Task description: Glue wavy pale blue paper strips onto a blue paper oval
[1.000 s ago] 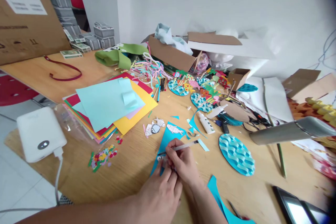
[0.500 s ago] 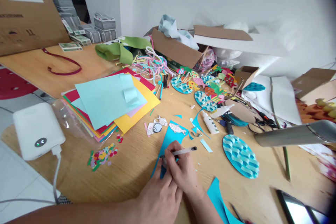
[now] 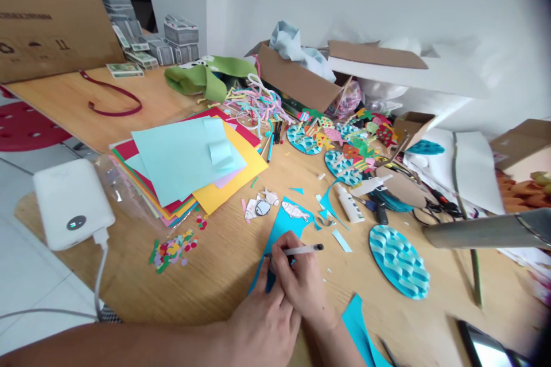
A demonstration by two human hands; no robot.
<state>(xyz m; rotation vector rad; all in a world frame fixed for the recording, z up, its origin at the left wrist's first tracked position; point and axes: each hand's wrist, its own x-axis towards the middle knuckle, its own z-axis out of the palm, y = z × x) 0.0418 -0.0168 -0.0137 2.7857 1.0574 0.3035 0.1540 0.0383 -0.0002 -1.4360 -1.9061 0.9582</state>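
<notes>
My right hand point(image 3: 301, 275) grips a pen point(image 3: 307, 249), its dark end out to the right and its tip over the left edge of a blue paper strip point(image 3: 282, 229). Below it, my left hand point(image 3: 262, 321) presses on the strip, fingers stretched out; a small pale piece between the hands is mostly hidden. On the strip's far end lies a white paper fish point(image 3: 295, 210). More cut-out fish point(image 3: 262, 206) lie just left of it. Another blue paper offcut point(image 3: 359, 330) rests to the right of my right forearm.
Coloured paper sheets point(image 3: 181, 160) and paper confetti point(image 3: 174, 249) lie left, near a white power bank point(image 3: 73, 206). To the right are a glue bottle point(image 3: 350, 203), a wavy blue oval point(image 3: 399, 262) and a metal cylinder point(image 3: 482, 230). Cardboard boxes point(image 3: 297, 74) stand behind.
The view has shifted slightly, so the table's things sit a little further right. Both hands stay nearly in place, the pen still at the strip's left edge.
</notes>
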